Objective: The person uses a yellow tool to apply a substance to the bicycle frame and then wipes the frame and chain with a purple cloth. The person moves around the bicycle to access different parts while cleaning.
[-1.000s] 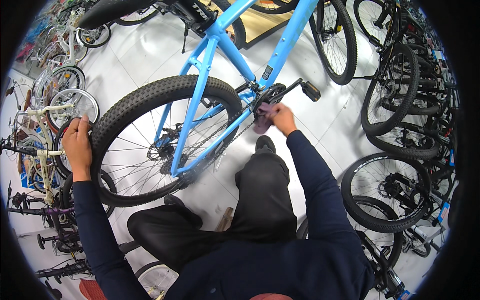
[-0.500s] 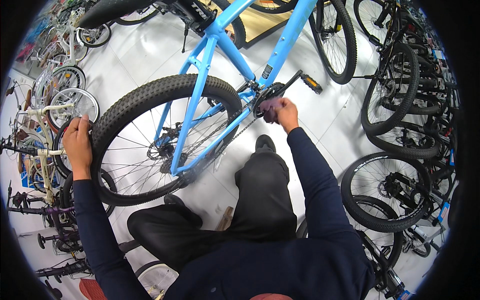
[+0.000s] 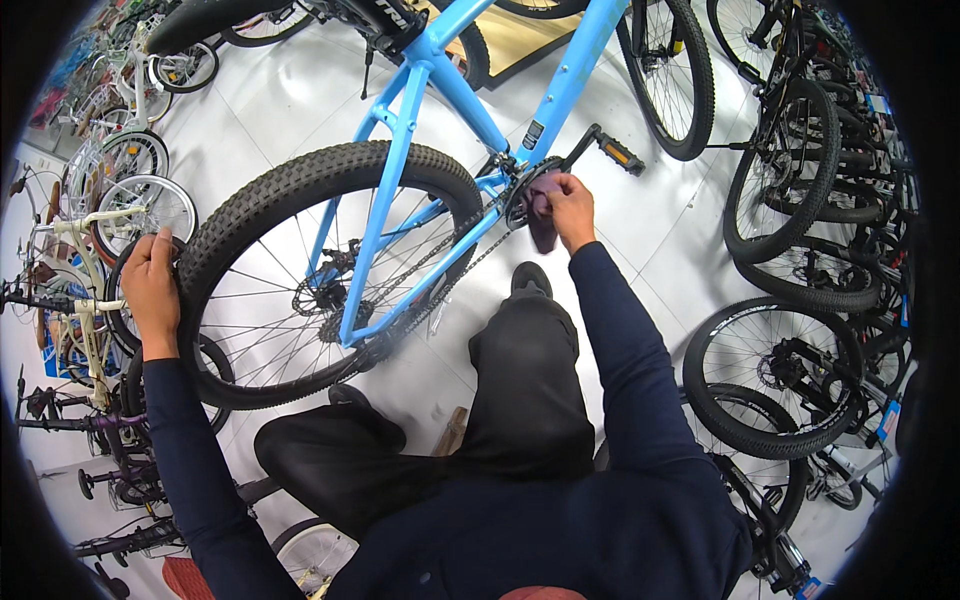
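Note:
A light blue mountain bike [image 3: 398,155] stands before me, its saddle at the upper left and its knobby rear tyre [image 3: 250,190] nearest me. At the outer left side of that tyre is my left hand [image 3: 152,295], closed, with its fingers together against the rubber; the tyre partly hides the grip. My right hand [image 3: 573,212] pinches a dark purple cloth [image 3: 541,215] against the chainring [image 3: 518,195], hiding part of it. The cloth's lower end hangs down. From the chainring the chain [image 3: 432,258] runs back to the rear sprockets [image 3: 335,322]. The crank's pedal [image 3: 621,156] points to the upper right.
Bikes crowd the left side, among them a cream-framed one [image 3: 95,310]. More wheels and black tyres [image 3: 775,375] line the right. A wooden platform edge [image 3: 530,60] lies beyond the blue frame. My shoe [image 3: 530,280] rests on the pale tiled floor [image 3: 640,240] under the chainring.
My right hand has moved slightly up with the cloth, which now spreads over the chainring and hangs lower. My left hand stays at the tyre. The view has shifted a little.

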A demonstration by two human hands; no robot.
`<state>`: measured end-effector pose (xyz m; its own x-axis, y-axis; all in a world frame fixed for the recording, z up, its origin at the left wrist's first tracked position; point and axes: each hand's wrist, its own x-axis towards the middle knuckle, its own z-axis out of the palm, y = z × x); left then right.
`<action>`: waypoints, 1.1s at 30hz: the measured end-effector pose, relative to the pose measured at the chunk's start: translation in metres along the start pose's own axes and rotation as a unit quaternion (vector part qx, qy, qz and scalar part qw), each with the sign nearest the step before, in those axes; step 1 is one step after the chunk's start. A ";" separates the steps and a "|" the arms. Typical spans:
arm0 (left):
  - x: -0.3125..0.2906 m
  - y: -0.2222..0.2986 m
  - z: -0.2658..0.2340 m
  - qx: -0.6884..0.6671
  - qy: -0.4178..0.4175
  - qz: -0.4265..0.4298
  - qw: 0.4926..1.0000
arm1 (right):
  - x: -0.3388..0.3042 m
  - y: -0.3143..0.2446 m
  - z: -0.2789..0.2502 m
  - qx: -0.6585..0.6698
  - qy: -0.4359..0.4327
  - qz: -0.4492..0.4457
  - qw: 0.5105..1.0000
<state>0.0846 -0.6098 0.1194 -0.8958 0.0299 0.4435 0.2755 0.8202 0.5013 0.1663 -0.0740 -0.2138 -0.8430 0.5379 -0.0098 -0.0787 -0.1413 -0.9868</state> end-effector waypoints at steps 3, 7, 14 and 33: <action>0.001 0.001 0.000 0.008 -0.001 -0.011 1.000 | -0.008 0.015 0.022 -0.182 0.027 -0.072 0.980; -0.002 0.000 0.001 0.000 0.006 0.025 1.000 | -0.017 0.024 0.004 -0.307 -0.080 0.133 0.939; 0.000 0.000 0.000 0.005 -0.004 0.005 1.000 | 0.001 0.006 0.013 -0.018 0.035 -0.058 0.998; -0.001 0.003 -0.003 0.000 -0.015 0.006 1.000 | 0.007 0.062 -0.022 -0.439 0.087 0.140 0.883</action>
<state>0.0873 -0.6091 0.1224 -0.9024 0.0575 0.4270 0.2868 0.8199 0.4956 0.1670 -0.0605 -0.2782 -0.6642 0.7138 -0.2219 0.6263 0.3693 -0.6866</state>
